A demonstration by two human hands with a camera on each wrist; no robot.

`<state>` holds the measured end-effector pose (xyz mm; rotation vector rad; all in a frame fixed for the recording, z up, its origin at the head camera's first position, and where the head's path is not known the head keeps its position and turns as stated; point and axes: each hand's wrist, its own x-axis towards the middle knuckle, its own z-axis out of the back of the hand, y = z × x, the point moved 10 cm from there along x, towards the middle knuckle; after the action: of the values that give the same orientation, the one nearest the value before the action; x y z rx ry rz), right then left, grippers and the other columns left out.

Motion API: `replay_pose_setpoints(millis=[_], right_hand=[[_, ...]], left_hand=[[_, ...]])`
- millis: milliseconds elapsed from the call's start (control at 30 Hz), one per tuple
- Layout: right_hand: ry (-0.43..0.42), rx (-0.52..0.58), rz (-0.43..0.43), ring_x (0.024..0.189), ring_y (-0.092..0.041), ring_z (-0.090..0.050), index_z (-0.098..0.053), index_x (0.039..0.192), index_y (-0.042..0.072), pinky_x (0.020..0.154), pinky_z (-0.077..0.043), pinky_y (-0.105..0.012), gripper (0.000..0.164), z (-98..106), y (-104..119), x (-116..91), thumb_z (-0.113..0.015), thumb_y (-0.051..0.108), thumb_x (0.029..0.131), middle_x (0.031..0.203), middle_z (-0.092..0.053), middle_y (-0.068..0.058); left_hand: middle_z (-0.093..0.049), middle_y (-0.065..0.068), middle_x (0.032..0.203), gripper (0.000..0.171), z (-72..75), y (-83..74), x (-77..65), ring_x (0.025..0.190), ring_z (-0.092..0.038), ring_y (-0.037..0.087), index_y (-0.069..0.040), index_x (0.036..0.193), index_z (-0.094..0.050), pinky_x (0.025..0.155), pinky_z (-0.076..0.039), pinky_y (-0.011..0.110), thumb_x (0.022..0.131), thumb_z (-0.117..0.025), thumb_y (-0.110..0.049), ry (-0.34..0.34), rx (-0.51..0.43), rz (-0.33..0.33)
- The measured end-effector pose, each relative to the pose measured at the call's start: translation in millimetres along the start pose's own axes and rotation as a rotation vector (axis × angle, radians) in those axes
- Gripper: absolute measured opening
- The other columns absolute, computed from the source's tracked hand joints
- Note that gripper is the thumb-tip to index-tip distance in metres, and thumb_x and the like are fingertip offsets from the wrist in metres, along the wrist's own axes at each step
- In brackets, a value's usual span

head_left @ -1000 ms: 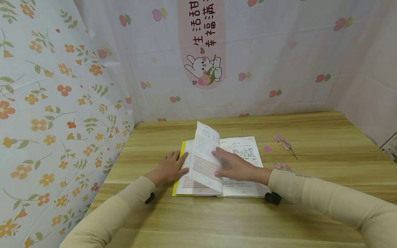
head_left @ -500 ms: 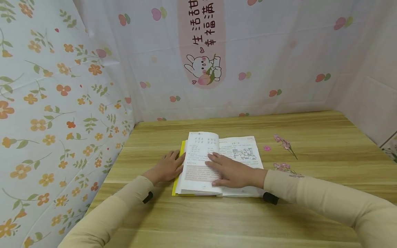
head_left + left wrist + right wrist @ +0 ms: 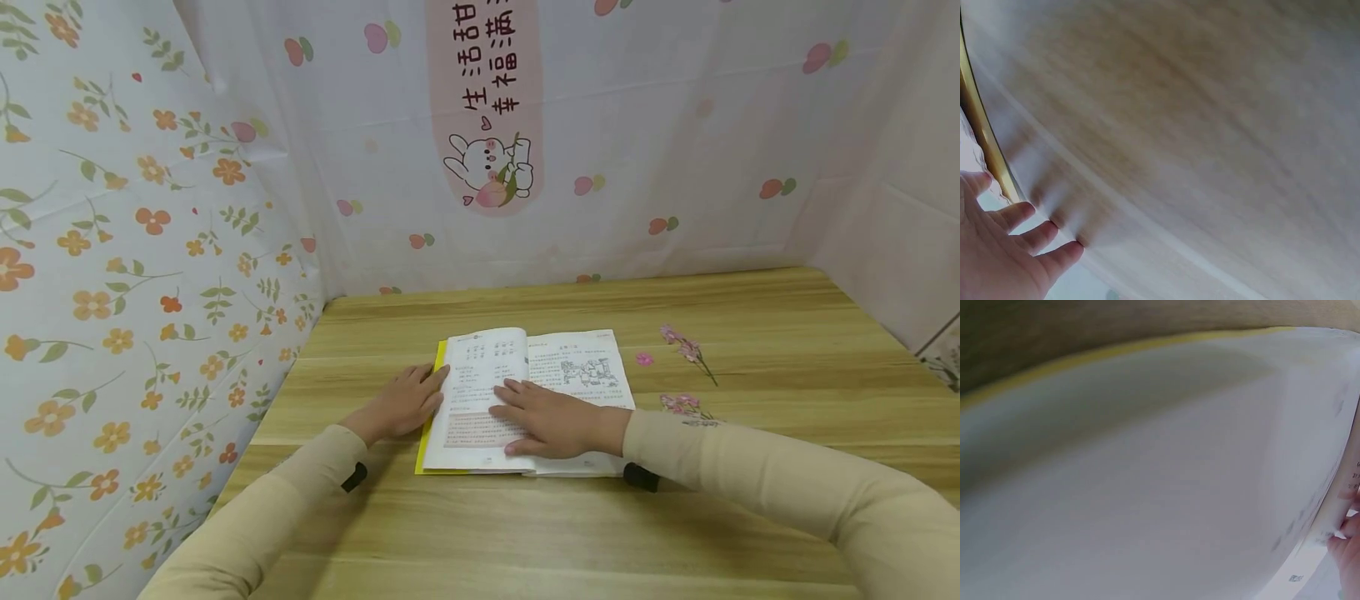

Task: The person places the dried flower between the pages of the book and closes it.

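An open book (image 3: pixel 573 346) with printed text and a yellow cover edge lies on the wooden table. Its right page carries a line drawing of figures. My right hand (image 3: pixel 558 421) rests across the middle of the spread, fingers straight and pointing left onto the left page. At the book's left edge, my left hand (image 3: pixel 405 402) lies flat, its thumb side against the yellow margin. The left wrist view shows that hand (image 3: pixel 1010 250) with fingers extended on the wood. In the right wrist view the right hand (image 3: pixel 1349 540) appears only at the edge, over the pages.
Two sprigs of small pink flowers (image 3: pixel 690 350) (image 3: pixel 684 404) and a loose pink blossom (image 3: pixel 644 359) lie right of the book. The wooden table (image 3: pixel 465 533) meets patterned cloth hangings (image 3: pixel 637 125) at the back and left.
A lifted page has come down to the left and now lies on the left side of the book. My right hand has followed it slightly leftward; the left hand stays at the edge.
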<state>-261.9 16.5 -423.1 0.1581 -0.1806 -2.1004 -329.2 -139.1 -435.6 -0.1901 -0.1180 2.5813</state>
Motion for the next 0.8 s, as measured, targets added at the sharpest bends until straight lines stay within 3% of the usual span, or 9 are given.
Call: replay_pose_setpoints(millis=[233, 433, 800], right_hand=[[0.033, -0.002, -0.006, 0.145, -0.035, -0.014, -0.036, 0.151, 0.010, 0.114, -0.013, -0.046, 0.071, -3, 4, 4, -0.038, 0.059, 0.099, 0.158, -0.020, -0.018], [0.051, -0.025, -0.009, 0.144, -0.035, -0.015, -0.038, 0.150, 0.011, 0.114, -0.013, -0.046, 0.070, -3, 6, 7, -0.038, 0.059, 0.099, 0.157, -0.021, -0.018], [0.047, -0.108, -0.013, 0.142, -0.035, -0.024, -0.043, 0.147, 0.012, 0.113, -0.019, -0.047, 0.068, -3, 6, 12, -0.043, 0.059, 0.097, 0.154, -0.032, -0.016]], left_hand=[[-0.027, 0.027, 0.151, 0.075, 1.5, -0.1, 3.5, 0.135, -0.032, 0.045, -0.010, 0.156, -0.017, 0.107, -0.029, 0.054, 0.100, -0.043, -0.052, -0.008, -0.041, 0.004], [-0.025, 0.027, 0.152, 0.081, -4.0, 0.2, 6.9, 0.135, -0.032, 0.043, -0.015, 0.157, -0.019, 0.105, -0.031, 0.054, 0.096, -0.044, -0.062, 0.007, 0.016, 0.001], [-0.028, 0.027, 0.150, 0.081, -6.3, -6.2, 5.3, 0.136, -0.031, 0.041, -0.012, 0.155, -0.024, 0.105, -0.031, 0.055, 0.095, -0.042, -0.064, 0.029, 0.114, -0.015]])
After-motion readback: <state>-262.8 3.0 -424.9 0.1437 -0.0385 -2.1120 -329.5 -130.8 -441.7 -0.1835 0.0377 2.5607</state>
